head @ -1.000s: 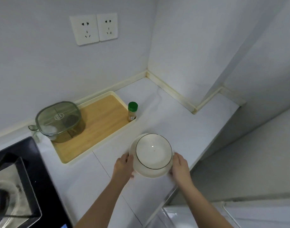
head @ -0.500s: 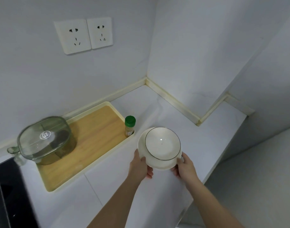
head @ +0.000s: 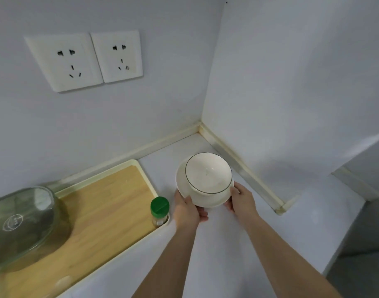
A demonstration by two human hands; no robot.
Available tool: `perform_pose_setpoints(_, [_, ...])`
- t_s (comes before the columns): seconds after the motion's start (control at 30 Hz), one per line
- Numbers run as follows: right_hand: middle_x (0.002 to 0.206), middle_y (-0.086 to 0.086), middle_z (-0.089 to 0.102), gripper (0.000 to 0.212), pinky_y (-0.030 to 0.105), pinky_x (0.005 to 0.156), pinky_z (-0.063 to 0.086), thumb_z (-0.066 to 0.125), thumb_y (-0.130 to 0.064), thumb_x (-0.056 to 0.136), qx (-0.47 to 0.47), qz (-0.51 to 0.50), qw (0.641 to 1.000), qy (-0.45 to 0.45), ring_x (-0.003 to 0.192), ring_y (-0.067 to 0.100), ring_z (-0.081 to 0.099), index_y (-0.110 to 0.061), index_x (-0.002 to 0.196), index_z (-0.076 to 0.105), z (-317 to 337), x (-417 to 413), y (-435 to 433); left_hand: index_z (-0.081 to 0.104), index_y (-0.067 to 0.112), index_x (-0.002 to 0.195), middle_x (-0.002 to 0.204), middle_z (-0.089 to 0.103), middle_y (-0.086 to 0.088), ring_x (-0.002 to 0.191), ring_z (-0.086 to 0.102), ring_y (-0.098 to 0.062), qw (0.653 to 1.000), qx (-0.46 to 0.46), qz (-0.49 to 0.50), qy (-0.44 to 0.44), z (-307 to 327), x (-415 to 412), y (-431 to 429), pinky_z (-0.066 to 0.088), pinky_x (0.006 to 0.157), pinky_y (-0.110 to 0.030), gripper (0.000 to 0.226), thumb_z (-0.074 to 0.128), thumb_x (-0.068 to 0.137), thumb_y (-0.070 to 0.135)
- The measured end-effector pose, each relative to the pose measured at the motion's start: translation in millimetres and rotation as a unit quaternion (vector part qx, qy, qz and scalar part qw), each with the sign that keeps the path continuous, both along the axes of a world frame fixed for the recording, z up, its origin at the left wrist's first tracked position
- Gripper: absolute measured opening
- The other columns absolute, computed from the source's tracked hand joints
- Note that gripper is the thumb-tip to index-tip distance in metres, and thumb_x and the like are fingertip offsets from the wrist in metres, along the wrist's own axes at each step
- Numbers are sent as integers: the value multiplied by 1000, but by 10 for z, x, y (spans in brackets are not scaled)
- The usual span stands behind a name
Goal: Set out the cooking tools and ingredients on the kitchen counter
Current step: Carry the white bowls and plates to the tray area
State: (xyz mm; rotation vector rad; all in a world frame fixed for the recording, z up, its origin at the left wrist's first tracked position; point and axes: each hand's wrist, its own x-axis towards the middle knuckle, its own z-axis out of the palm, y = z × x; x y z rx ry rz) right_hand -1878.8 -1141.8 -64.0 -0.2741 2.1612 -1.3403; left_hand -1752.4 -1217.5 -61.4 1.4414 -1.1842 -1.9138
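Note:
A white bowl [head: 207, 176] with a thin dark rim line sits on a white plate [head: 182, 179], and I carry both above the white counter [head: 218, 244], near its back corner. My left hand [head: 187, 209] grips the plate's left edge from below. My right hand [head: 240, 197] holds the right edge, thumb on the rim. The bowl looks empty. A small spice jar [head: 160, 210] with a green cap stands in the corner notch of the wooden cutting board [head: 102, 214], just left of my left hand.
A green-tinted glass container with a lid [head: 23, 222] sits on the board's left part. Two wall sockets [head: 85, 60] are above. Walls meet in a corner behind the bowl. The counter steps back at the right [head: 326, 214] and ends there.
Both hands have carried the bowl and plate away from the counter's front edge, toward the back corner. The view has moved closer to the wall, and the stove has left the frame.

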Motion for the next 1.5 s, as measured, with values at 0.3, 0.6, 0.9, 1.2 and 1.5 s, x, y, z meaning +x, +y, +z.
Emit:
perform_pose_setpoints(0.3, [50,8,47,30,25,45,30,38,-10,95,-20,24,999,18,45,20,37,-7,68,51,-57,-452,-613,36,33,140,61,60,-14,46,58,-22,997,-15,76,-22,-75,-477,-445,54,46,-30,43,30,102,16])
perform_pose_setpoints(0.6, [54,12,47,30,22,40,28,38,-11,96,-40,26,999,3,41,19,37,-3,72,53,-93,-616,-891,40,35,137,63,58,-15,46,54,-23,993,-36,110,-20,-90,-651,-621,53,49,-31,41,28,102,17])
perform_pose_setpoints(0.9, [53,9,46,31,20,39,29,38,-14,99,-47,30,998,-16,42,17,38,-12,77,60,-105,-649,-980,44,37,116,62,57,-15,44,52,-24,991,-61,114,-34,-70,-667,-686,53,45,-30,29,26,103,18])
perform_pose_setpoints(1.2, [77,6,57,23,22,50,41,41,-30,97,-11,23,999,25,59,17,48,-22,92,62,-131,-485,-780,9,29,151,84,66,-11,49,58,-21,995,-20,87,-50,-78,-552,-558,48,44,-22,55,35,103,24])
perform_pose_setpoints(1.5, [65,8,62,23,25,42,38,49,-23,99,-7,0,1000,-29,48,17,46,-14,86,65,14,503,-86,62,10,93,82,60,-12,53,57,-17,995,-26,-53,-75,68,546,186,54,49,-29,18,45,97,11])
